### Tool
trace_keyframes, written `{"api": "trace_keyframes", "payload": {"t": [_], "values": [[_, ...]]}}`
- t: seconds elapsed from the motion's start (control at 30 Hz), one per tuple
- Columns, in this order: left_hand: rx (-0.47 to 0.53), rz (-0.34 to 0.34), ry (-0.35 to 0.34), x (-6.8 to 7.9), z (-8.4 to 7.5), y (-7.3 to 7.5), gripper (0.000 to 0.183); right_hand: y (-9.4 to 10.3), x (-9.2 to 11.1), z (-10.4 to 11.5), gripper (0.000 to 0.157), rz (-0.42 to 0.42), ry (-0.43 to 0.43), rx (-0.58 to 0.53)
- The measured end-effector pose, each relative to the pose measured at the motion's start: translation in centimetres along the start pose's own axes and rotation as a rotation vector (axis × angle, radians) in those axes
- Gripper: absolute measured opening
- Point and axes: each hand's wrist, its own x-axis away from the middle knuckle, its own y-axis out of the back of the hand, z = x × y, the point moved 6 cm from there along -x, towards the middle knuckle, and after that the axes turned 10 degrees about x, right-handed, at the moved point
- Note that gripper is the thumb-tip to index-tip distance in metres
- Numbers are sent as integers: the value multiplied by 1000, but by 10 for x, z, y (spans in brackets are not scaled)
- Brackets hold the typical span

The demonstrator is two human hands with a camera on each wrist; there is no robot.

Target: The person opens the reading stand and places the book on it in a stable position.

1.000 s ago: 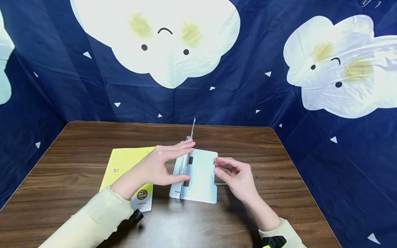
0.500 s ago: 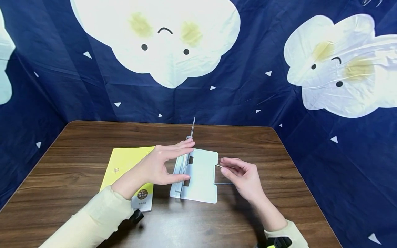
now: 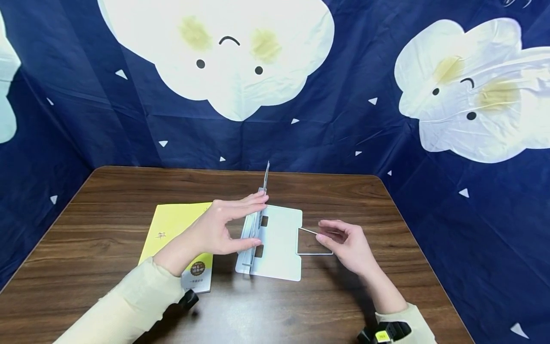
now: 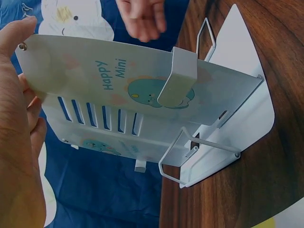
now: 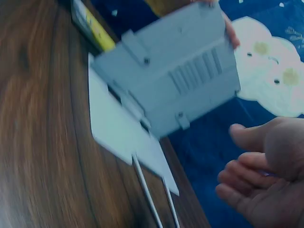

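A white metal book stand [image 3: 279, 243] stands on the table, its flat base lying down and its panel [image 4: 114, 80] upright, printed "Happy Mini" with a cartoon. My left hand [image 3: 225, 227] grips the panel's upper edge, thumb at one corner and fingers behind, as the left wrist view shows. A wire leg [image 3: 315, 254] sticks out from the base toward the right. Beside it my right hand [image 3: 350, 248] hovers with loosely bent fingers; in the right wrist view that hand [image 5: 270, 171] holds nothing and is apart from the wire [image 5: 147, 192].
A yellow book [image 3: 176, 222] lies left of the stand, partly under my left forearm. Wire loops [image 4: 199, 142] project from the stand's lower part. A blue cloth [image 3: 352, 143] with white clouds hangs behind the wooden table [image 3: 266, 310].
My right hand has moved right, away from the base, and more of the wire leg shows. The left hand stays on the panel.
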Motion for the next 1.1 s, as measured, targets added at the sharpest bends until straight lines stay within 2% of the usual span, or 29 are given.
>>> {"api": "trace_keyframes", "payload": {"t": [0.13, 0.23, 0.5, 0.63, 0.87, 1.1], "values": [[6, 1, -5, 0, 0, 0, 68, 2, -2, -22, 49, 81, -65, 166], [5, 0, -12, -1, 0, 1, 67, 2, -3, -35, 56, 132, -76, 283], [10, 1, -7, -1, 0, 1, 68, 0, -11, -55, 67, 171, -47, 481], [13, 1, -8, -1, -1, 1, 67, -1, -16, -58, 65, 216, -21, 518], [20, 12, -12, -1, 1, 2, 67, -3, -20, -60, 55, 317, -2, 490], [53, 46, -40, -3, 4, 7, 64, -4, -15, -60, 53, 371, 6, 444]]}}
